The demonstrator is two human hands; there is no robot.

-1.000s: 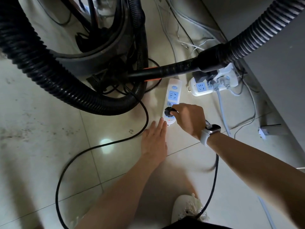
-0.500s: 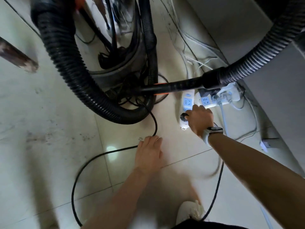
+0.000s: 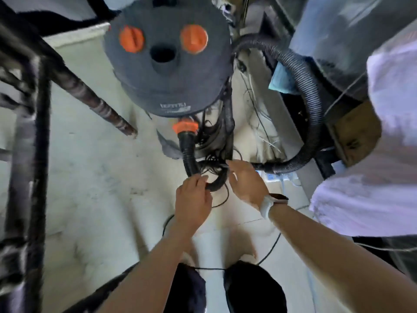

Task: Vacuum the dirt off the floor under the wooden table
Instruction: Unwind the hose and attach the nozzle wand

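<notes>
The grey vacuum drum (image 3: 167, 71) with two orange caps stands on the pale tile floor (image 3: 101, 188) ahead of me. Its black ribbed hose (image 3: 188, 152) leaves an orange collar, loops on the floor and rises in an arc (image 3: 313, 105) to the right. My left hand (image 3: 193, 202) rests fingertips on the hose's low bend; blur hides whether it grips. My right hand (image 3: 246, 184), with a white watch on the wrist, hovers with fingers spread over the tangle of cords beside the hose, holding nothing.
A brown wooden leg (image 3: 97, 105) slants down left of the drum. A black metal frame (image 3: 29, 154) fills the left edge. A white power strip (image 3: 273, 176) lies right of my hands. A person in a white shirt (image 3: 383, 166) stands at right. A black cord (image 3: 269, 246) crosses the floor.
The view has risen, and the whole drum now shows. My right hand has left the plug at the power strip and moved left. My left hand has come off the floor onto the hose bend.
</notes>
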